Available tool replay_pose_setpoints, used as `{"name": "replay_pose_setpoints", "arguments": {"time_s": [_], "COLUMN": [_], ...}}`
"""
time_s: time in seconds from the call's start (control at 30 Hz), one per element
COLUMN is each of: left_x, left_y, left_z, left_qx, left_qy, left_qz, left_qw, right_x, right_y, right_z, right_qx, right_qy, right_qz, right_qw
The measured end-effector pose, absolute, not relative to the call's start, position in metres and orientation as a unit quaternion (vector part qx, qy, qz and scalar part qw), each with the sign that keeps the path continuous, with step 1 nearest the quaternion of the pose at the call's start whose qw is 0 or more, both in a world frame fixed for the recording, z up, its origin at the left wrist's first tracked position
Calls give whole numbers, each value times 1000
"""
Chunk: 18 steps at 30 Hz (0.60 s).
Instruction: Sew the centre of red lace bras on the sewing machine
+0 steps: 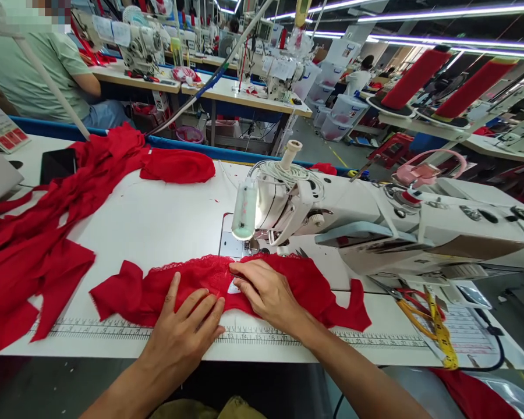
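A red lace-edged garment piece lies across the front of the sewing table, its lace side toward the sewing machine's needle area. My left hand rests flat on its left part, fingers spread. At the middle of the piece, my right hand has its fingers and thumb closed on the cloth beside a small white label. What lies under those fingertips is partly hidden. The presser foot is just beyond the lace, close to my right fingertips.
Red fabric strips are heaped at the left, near a black phone. A folded red piece lies farther back. Scissors and a yellow tape measure lie right. A printed ruler borders the front edge. A co-worker sits beyond.
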State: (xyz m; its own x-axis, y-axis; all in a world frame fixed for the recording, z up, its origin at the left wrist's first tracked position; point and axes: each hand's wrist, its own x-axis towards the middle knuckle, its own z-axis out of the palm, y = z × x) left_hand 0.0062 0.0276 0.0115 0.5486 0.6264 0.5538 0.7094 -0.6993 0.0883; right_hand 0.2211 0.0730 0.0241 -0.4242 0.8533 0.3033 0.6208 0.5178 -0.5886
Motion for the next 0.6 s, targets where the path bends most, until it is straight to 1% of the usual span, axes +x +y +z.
{"name": "replay_pose_setpoints", "arguments": {"time_s": [0.13, 0.33, 0.6], "left_x": [8, 7, -1], "left_y": [30, 25, 19], "left_z": [14, 16, 15], "left_qx": [-884, -883, -889], "left_qy": [-371, -368, -373], "left_qz": [-266, -262, -256], "left_qw": [103, 127, 68], "right_x": [213, 209, 215], "right_y": [71, 69, 69], "right_z": [23, 22, 21], "right_qx": [-477, -488, -461], "right_qy": [-808, -813, -825], "right_qz": [172, 152, 163], "right_qw": [299, 280, 284]}}
